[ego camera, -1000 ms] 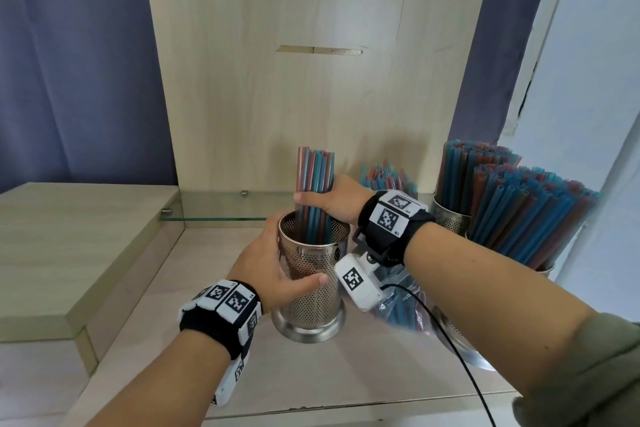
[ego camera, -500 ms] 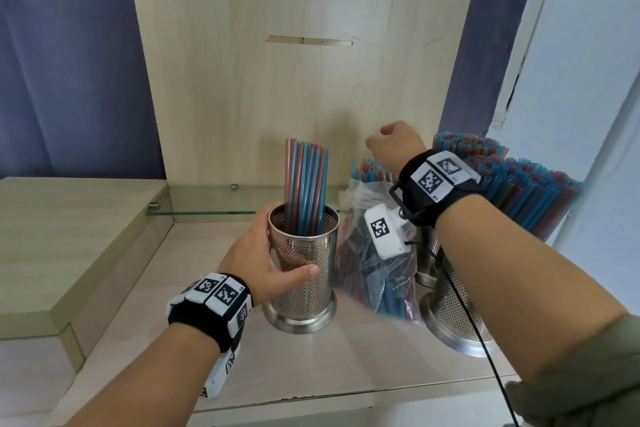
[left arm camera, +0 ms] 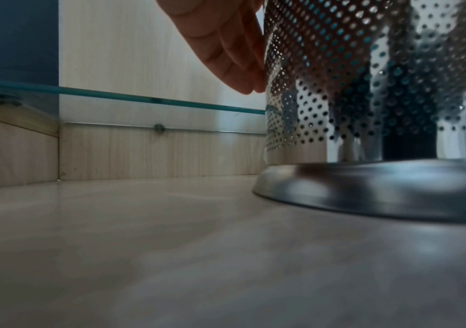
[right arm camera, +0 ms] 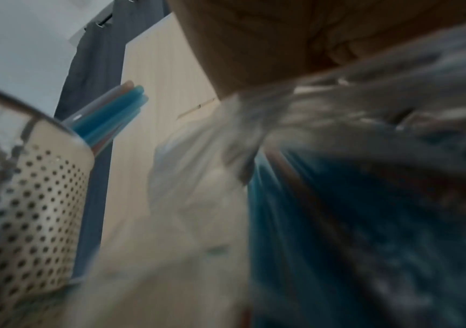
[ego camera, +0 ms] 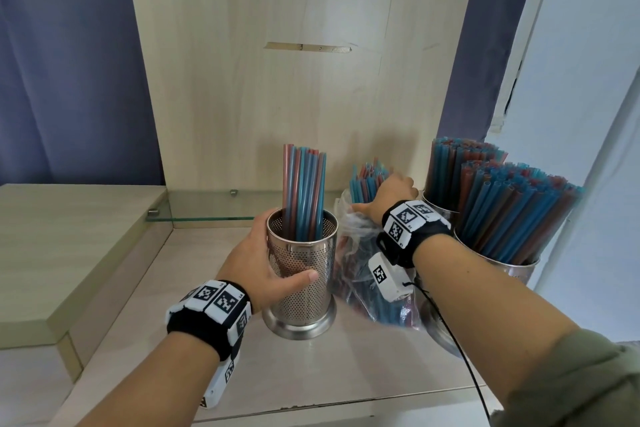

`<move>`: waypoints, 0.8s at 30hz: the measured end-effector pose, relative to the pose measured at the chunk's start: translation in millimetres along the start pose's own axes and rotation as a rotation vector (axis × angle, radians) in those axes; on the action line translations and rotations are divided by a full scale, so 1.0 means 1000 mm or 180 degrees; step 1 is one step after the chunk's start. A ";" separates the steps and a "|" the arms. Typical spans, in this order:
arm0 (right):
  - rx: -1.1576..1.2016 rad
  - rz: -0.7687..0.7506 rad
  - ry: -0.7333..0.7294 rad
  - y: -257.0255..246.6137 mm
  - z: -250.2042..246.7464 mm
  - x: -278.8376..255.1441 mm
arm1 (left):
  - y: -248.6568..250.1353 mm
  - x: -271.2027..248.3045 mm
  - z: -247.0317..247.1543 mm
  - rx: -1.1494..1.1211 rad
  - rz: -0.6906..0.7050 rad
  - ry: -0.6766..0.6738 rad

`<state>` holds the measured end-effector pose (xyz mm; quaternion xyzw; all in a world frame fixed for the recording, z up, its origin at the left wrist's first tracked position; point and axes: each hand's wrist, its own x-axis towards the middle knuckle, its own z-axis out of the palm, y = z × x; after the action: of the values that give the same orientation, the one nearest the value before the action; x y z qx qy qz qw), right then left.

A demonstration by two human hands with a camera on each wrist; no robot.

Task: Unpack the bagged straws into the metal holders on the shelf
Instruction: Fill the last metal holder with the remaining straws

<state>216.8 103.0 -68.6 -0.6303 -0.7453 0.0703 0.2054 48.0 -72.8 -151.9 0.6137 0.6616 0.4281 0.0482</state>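
My left hand [ego camera: 266, 253] grips a perforated metal holder [ego camera: 301, 274] that stands upright on the wooden shelf [ego camera: 311, 374]; its thumb lies across the front and the fingers [left arm camera: 234, 55] wrap the far side. A loose bunch of blue and red straws [ego camera: 303, 191] stands in the holder. Just right of it leans a clear plastic bag [ego camera: 360, 253] of straws, their tops [ego camera: 365, 177] sticking out. My right hand [ego camera: 391, 194] lies over those tops, thumb along the bag's mouth, fingers hidden. The right wrist view is blurred, showing the palm [right arm camera: 282, 44] above the bag [right arm camera: 338, 177].
Two metal holders packed full of straws [ego camera: 460, 177] [ego camera: 512, 218] stand at the right, close behind my right forearm. A glass ledge [ego camera: 207, 215] runs along the back panel. A raised wooden step [ego camera: 69, 246] is at the left. A cable [ego camera: 464, 367] hangs from my right wrist.
My right hand left the straws in the holder, rose to the right, and has now dropped onto the straw tops in the bag. My left hand kept its grip on the holder.
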 end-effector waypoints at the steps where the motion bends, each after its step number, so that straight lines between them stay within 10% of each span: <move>1: 0.0064 0.0057 0.0026 0.000 0.003 -0.001 | 0.000 0.000 0.000 -0.0002 0.0002 0.0005; 24: 0.0967 0.0115 -0.0354 -0.002 -0.005 0.017 | 0.003 0.000 -0.001 -0.0100 0.0027 0.0016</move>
<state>214.7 117.7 -59.1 -0.6004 -0.7250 0.2207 0.2554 50.4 -73.8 -149.6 0.6145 0.6524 0.4402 0.0545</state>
